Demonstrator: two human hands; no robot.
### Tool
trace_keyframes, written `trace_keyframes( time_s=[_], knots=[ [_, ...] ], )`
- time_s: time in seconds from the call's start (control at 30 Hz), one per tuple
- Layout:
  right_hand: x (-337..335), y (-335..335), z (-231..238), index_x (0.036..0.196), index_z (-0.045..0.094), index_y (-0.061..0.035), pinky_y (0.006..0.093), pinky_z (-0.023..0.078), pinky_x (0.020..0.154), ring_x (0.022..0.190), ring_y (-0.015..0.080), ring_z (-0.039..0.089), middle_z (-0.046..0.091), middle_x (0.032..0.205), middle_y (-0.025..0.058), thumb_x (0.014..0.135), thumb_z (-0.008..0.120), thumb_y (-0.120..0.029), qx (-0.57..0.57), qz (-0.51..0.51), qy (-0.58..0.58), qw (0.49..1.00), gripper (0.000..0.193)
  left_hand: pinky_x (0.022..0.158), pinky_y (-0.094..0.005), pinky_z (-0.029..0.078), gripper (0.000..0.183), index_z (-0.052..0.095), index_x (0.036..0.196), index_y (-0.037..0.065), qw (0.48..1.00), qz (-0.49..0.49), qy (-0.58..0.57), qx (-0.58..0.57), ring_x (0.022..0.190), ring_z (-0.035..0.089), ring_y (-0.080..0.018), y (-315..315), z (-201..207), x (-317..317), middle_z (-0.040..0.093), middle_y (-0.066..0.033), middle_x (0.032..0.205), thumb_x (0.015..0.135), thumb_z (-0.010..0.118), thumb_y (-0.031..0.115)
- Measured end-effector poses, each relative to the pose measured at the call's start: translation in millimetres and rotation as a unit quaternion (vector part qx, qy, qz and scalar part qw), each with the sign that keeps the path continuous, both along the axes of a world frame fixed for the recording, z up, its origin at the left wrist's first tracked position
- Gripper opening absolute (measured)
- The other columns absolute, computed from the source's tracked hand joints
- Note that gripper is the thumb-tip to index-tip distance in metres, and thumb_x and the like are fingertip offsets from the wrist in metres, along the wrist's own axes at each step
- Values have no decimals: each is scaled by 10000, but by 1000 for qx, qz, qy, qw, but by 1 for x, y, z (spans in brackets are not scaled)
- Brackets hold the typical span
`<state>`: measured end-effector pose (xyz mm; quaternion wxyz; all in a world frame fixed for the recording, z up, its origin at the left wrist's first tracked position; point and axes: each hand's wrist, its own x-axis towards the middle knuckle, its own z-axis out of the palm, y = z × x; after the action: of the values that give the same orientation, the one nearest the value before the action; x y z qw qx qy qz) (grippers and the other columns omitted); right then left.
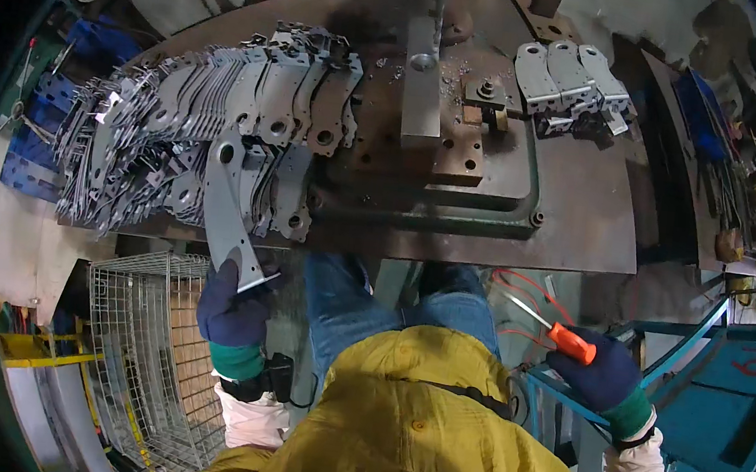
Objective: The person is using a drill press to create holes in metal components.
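Note:
My left hand, in a dark blue glove with a green cuff, is closed on the lower end of a flat, curved metal bracket. The bracket has a round hole near its upper end and a bent lip at the lower one. It stands up in front of a large pile of similar grey brackets on the left of the table. Off to the right, away from the table, my gloved right hand grips a screwdriver by its orange handle. Its thin shaft points up and left.
A drill press spindle hangs over a steel bar and fixture block mid-table. Several brackets lie at the back right. Below the table's front edge stand a wire basket on the left and a blue metal frame on the right.

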<state>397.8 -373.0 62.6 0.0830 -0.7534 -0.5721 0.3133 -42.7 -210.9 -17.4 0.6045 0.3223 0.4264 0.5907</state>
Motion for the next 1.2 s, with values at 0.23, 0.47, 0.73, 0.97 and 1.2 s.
trace_keyframes(
  time_s=[0.23, 0.47, 0.73, 0.97, 1.2],
  knots=[
    [-15, 22, 11, 1200, 670, -71, 403, 554, 710, 794, 349, 702, 715, 894, 172, 809, 789, -297, 73, -2, 1, 997, 468, 858, -562, 565, 395, 573, 1268, 17, 999, 5, 5, 47, 947, 679, -287, -3, 15, 6, 682, -125, 1091, 988, 566, 295],
    [-37, 28, 11, 1243, 645, -141, 450, 521, 551, 620, 353, 669, 683, 761, 153, 793, 796, -359, 283, 117, -120, 944, 523, 825, -534, 582, 426, 552, 1292, 23, 999, 17, -42, 12, 939, 682, -297, -4, 23, 8, 676, -136, 1089, 945, 596, 266],
    [-86, 73, -1, 1150, 597, -81, 461, 502, 525, 599, 356, 654, 652, 684, 132, 829, 710, -335, 242, 157, -114, 951, 424, 818, -490, 586, 414, 569, 1266, -9, 998, -3, -55, 34, 931, 680, -298, -8, 32, 23, 684, -156, 1078, 941, 630, 239],
    [-97, 97, 4, 1124, 626, -104, 479, 505, 553, 648, 376, 661, 660, 707, 155, 831, 704, -354, 261, 59, -141, 953, 393, 818, -488, 591, 420, 573, 1266, 4, 998, -1, -51, 25, 928, 669, -274, -18, 40, 27, 679, -108, 1053, 918, 642, 228],
    [-81, 61, 12, 1088, 591, -124, 516, 523, 619, 707, 406, 673, 685, 764, 179, 841, 668, -391, 143, 45, -124, 981, 372, 855, -450, 572, 492, 505, 1366, -38, 997, 26, -67, -7, 964, 683, -278, -17, 24, 24, 675, -147, 1118, 925, 598, 160]
  ],
)
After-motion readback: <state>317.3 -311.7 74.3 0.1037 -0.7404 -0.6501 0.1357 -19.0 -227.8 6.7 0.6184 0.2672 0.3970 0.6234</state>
